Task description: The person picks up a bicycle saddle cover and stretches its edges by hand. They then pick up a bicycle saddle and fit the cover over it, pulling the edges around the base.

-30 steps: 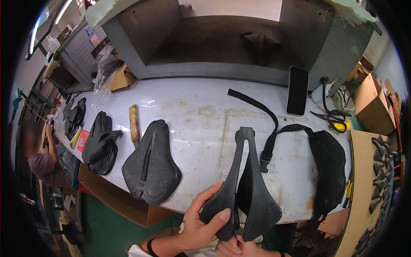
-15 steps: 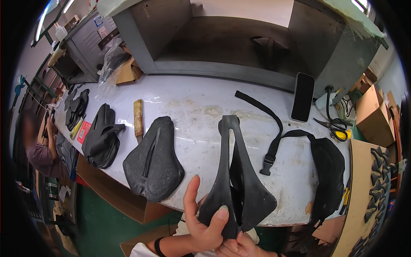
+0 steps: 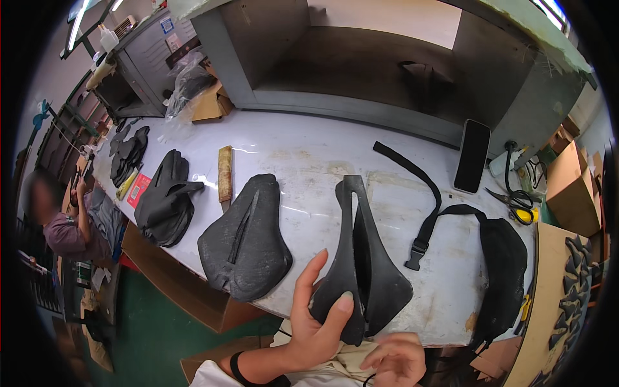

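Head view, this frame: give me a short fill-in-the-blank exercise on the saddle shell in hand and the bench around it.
1. The left hand grips the wide rear end of the split black saddle shell, whose narrow nose points ____ from the person.
2. The padded black saddle cover lies on the workbench to the ____ of that shell.
3. The dark phone lies flat near the bench's ____ edge.
4. The scissors have ____ handles.

Missing words: away; left; far; yellow

Bare table (image 3: 309, 151) behind the saddle shell (image 3: 361, 258) is open; padded saddle (image 3: 248, 242) crowds its left, black strap (image 3: 422, 200) and bag (image 3: 503, 264) block the right.
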